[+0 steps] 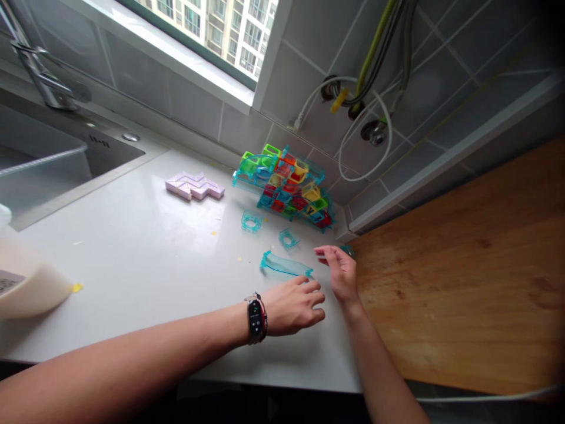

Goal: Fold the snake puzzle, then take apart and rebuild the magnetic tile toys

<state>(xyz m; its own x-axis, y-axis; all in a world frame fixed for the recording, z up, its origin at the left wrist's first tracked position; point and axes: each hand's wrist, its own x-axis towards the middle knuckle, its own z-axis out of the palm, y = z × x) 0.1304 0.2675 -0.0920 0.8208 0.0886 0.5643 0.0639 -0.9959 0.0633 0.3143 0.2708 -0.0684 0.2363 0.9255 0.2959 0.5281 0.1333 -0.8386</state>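
A: At a white kitchen surface (145, 259), two bare hands close in on a clear teal ramp piece (285, 264) lying flat just past the fingertips. The left hand (293, 306), with a black band (256, 318) at the wrist, rests palm down, fingers spread and holding nothing.

B: And the right hand (342, 272)?

A: It hovers at three o'clock of the ramp piece, fingers loosely curled and open. A speck of teal shows just beyond it, but I cannot tell whether it grips anything.

B: Where do the other parts sit?

A: Two small teal square frames, one (252, 221) and another (289, 238), lie at twelve o'clock of the ramp piece. Beyond them, against the tiled wall, stands a stack of coloured blocks (286, 185). At ten o'clock lies a pale lilac zigzag block (195, 185); a sink (53, 159) is at far left, a wooden board (463, 265) at right.

B: Which step does this look like?

A: By my reading, the reach for a loose part, before any grasp. The next move would seem to call for pinching the ramp piece by its thin edges and lifting it level, clear of the frames.
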